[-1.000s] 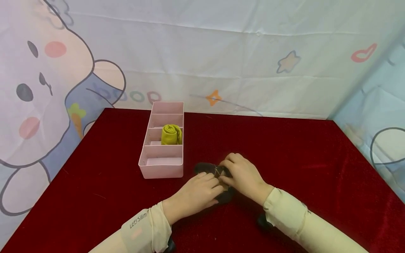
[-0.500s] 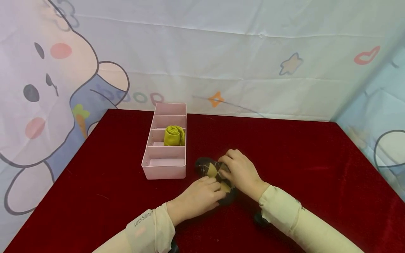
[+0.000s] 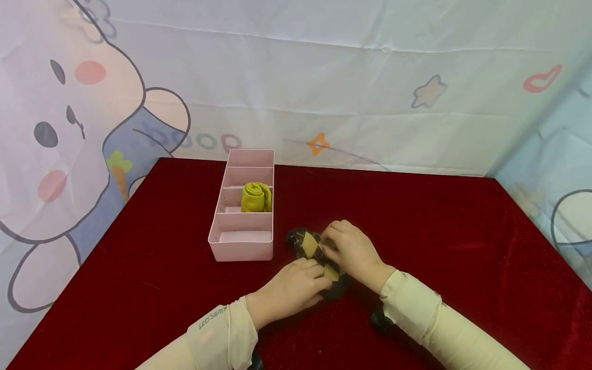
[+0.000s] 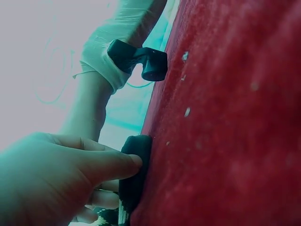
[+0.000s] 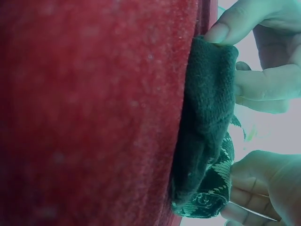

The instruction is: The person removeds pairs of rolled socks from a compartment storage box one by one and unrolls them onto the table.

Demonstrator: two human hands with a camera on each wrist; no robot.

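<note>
Dark argyle sock (image 3: 319, 257) is pinned on the red velvet tablecloth (image 3: 439, 231) between both hands, close together: left hand (image 3: 289, 290) pinching its near end, right hand (image 3: 353, 252) gripping its middle. Pink divided organizer (image 3: 240, 249) stands just left, a rolled yellow-green sock (image 3: 255, 198) held in its third compartment from the front.

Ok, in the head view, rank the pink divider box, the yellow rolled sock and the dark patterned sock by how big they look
Largest to smallest:
1. Pink divider box
2. Dark patterned sock, though both hands cover part of it and it lies nearer the camera
3. Yellow rolled sock, sitting in one compartment of the box
</note>
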